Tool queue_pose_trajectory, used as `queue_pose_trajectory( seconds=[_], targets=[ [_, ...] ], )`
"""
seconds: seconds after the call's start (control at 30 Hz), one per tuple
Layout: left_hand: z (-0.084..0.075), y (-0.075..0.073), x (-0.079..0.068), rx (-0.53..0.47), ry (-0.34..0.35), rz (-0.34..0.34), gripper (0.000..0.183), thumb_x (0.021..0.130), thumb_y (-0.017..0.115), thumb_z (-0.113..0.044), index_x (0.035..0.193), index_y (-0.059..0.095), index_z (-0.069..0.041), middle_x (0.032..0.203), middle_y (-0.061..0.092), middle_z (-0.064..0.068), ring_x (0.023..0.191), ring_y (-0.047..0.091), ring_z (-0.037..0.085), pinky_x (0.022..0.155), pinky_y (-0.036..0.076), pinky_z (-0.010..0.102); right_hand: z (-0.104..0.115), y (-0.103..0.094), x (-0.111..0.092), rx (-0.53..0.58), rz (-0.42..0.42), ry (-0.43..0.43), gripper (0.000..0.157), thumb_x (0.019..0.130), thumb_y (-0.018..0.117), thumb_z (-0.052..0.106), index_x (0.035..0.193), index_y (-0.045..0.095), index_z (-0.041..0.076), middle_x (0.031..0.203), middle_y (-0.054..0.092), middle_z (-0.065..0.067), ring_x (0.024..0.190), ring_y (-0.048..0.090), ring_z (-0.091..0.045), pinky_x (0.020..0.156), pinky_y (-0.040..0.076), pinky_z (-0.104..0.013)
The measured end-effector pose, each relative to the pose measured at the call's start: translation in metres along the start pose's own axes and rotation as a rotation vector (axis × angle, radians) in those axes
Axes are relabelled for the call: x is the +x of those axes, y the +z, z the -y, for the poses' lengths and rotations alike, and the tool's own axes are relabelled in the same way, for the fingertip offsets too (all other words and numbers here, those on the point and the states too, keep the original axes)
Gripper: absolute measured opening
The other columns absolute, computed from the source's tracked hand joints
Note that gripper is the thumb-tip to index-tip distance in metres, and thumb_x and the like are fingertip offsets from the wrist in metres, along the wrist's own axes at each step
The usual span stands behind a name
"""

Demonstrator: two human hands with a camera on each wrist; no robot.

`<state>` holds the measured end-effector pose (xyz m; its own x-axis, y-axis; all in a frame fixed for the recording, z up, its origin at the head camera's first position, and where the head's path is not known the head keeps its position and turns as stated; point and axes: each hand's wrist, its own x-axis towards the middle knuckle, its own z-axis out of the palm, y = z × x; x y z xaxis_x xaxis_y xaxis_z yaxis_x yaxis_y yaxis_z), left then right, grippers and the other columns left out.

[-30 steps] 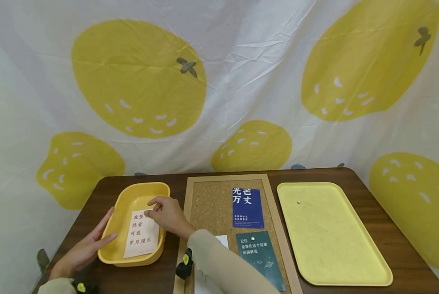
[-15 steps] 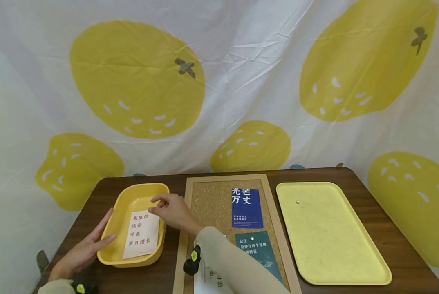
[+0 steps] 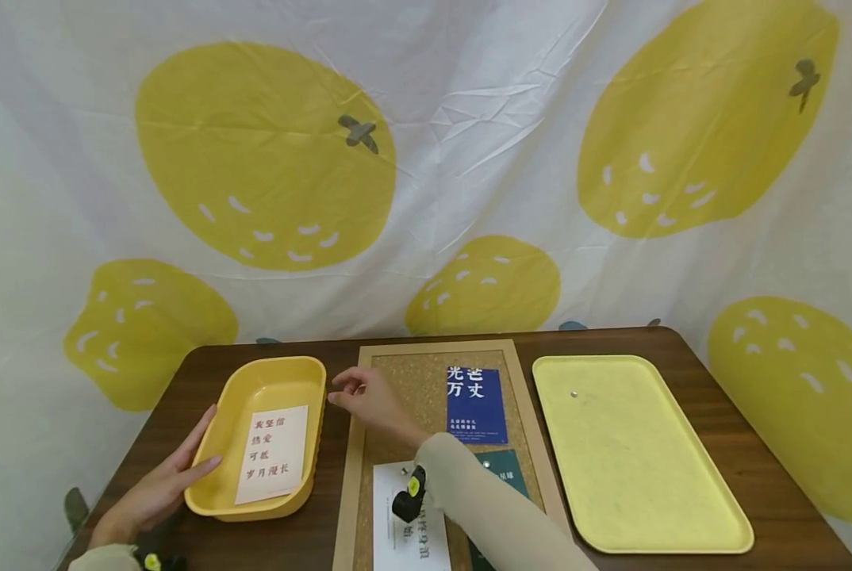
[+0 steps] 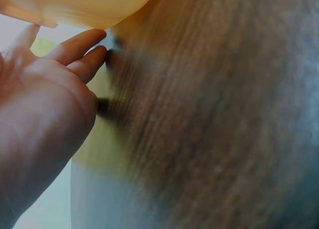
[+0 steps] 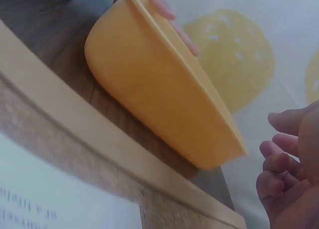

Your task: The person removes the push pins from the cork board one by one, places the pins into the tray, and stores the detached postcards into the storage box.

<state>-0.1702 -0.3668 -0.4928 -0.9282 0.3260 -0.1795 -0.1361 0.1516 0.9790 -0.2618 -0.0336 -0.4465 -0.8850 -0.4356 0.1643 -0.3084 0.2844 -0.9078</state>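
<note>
On the left of the table, a deep yellow plastic basin [image 3: 209, 432] holds a pale card [image 3: 272, 456] with reddish-brown Chinese writing, lying slanted inside. My left hand [image 3: 156, 488] holds the basin's left side, its thumb across the rim and other fingers along the outer wall. In the left wrist view, fingers [image 4: 79, 47] lie right at that wall. My right hand [image 3: 372, 400] is in the air between the basin and the corkboard [image 3: 408, 388], fingers loosely bent. In the right wrist view, its thumb [image 5: 286, 122] stands apart from the curled fingers, with nothing visible between them.
Fixed on the wood-framed corkboard are a blue card [image 3: 477, 408], a dark green card [image 3: 506, 469] and a white card [image 3: 390, 515], the latter two partly under my right arm. To the right lies a flat yellow tray [image 3: 640, 460] with one small pin [image 3: 574, 394].
My right hand has drawn back rightward from over the card and out of the basin, to the corkboard's left edge. The card stays in the basin. The left hand keeps its place.
</note>
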Motion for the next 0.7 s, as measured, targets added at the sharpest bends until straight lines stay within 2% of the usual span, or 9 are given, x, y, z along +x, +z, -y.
queue_pose_trajectory(
  seconds=[0.2,0.47,0.7],
  targets=[
    [0.000,0.000,-0.001,-0.006,-0.007,0.009,0.085,0.105,0.046,-0.012,0.155,-0.019,-0.034,0.160,-0.029,0.015,0.113,0.037,-0.023,0.091,0.048,0.019,-0.004,-0.013,-0.004,-0.030,-0.021,0.020,0.025,0.092,0.070,0.019,0.111,0.070,0.003,0.082,0.059,0.001,0.074,0.052,-0.009,0.061,0.044,-0.021],
    [0.000,-0.001,-0.002,0.001,-0.002,0.013,0.084,0.106,0.045,-0.012,0.155,-0.019,-0.035,0.160,-0.029,0.015,0.113,0.035,-0.025,0.091,0.048,0.019,-0.017,-0.039,-0.011,-0.017,-0.041,-0.004,0.022,0.092,0.067,0.007,0.112,0.069,-0.002,0.083,0.062,-0.005,0.074,0.051,-0.011,0.062,0.043,-0.021],
    [0.001,-0.001,-0.001,0.005,0.001,0.019,0.084,0.106,0.045,-0.012,0.155,-0.019,-0.036,0.159,-0.030,0.013,0.114,0.034,-0.025,0.092,0.047,0.017,-0.033,-0.075,-0.023,-0.130,-0.044,0.002,0.021,0.094,0.067,0.014,0.113,0.071,0.005,0.086,0.064,-0.002,0.076,0.055,-0.013,0.063,0.047,-0.025]
  ],
)
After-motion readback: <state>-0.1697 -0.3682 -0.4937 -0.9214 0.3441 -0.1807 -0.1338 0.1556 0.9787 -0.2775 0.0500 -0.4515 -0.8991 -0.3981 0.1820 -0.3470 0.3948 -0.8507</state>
